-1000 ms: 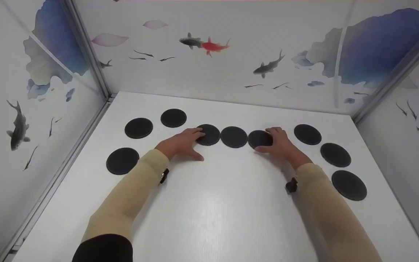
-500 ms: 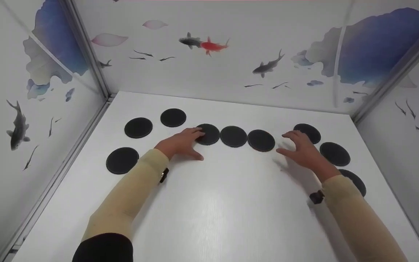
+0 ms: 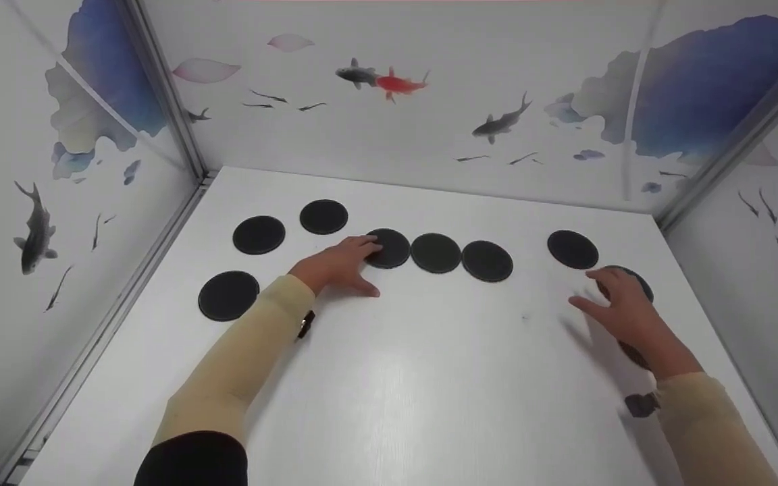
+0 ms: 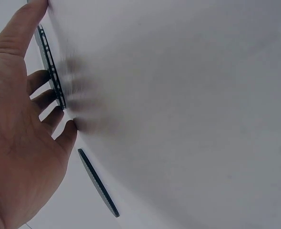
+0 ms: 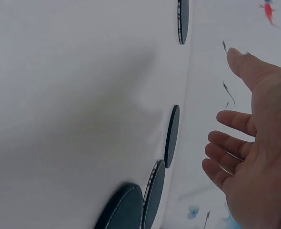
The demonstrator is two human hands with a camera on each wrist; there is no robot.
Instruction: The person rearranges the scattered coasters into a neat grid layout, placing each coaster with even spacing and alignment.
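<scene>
Three black round coasters with stitched edges lie edge to edge in a row at the far middle of the white table [image 3: 389, 378]. My left hand [image 3: 340, 265] rests with relaxed fingers on the left coaster [image 3: 391, 250], covering part of its left side. Right of it are the middle coaster [image 3: 435, 253] and the right coaster [image 3: 487, 261]. My right hand [image 3: 635, 320] hangs above the table with spread fingers and holds nothing. Beneath it, two coasters are partly hidden: one by the fingers [image 3: 640, 280], the other by the wrist. The right wrist view shows several coasters, among them a standalone coaster [image 5: 172, 136].
Left of the row lie three more coasters: a back one [image 3: 323, 217], a middle one [image 3: 258, 235] and a near one [image 3: 228, 295]. Another coaster [image 3: 573, 249] lies beyond my right hand. White walls with painted fish [image 3: 399, 84] enclose the table on three sides.
My right hand has left the row's right coaster and moved right and nearer, over the coasters on the right side. My left hand keeps its place on the left coaster.
</scene>
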